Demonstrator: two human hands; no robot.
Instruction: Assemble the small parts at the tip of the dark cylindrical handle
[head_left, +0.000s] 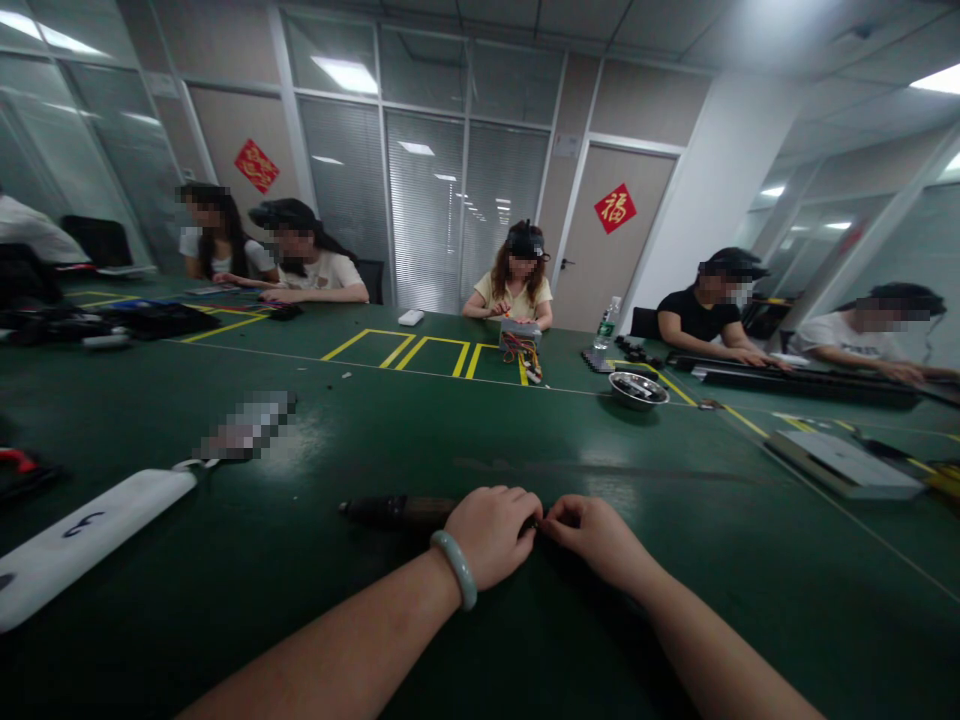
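Head view: the left hand curls over the right-hand part of a dark tool, apparently gripping it, while the right hand brings thumb and forefinger together at that same end. Whether those fingertips pinch anything I cannot tell (the fingers themselves hide the spot). The tool lies lengthwise on the green bench, its narrow tip pointing left, well apart from the long white device and the steel bowl.

For fine work like this, the left hand does best as a steady clamp — firm enough to keep the round barrel from rolling, with the thumb kept aside so the right fingertips have room. The right hand should move from the fingers rather than the wrist, with small, even pressure. Letting the bench bear the tool's weight would help too. One thing to mind — the pale bangle on the left wrist sits close to the barrel and could knock against it if that wrist drops or twists.
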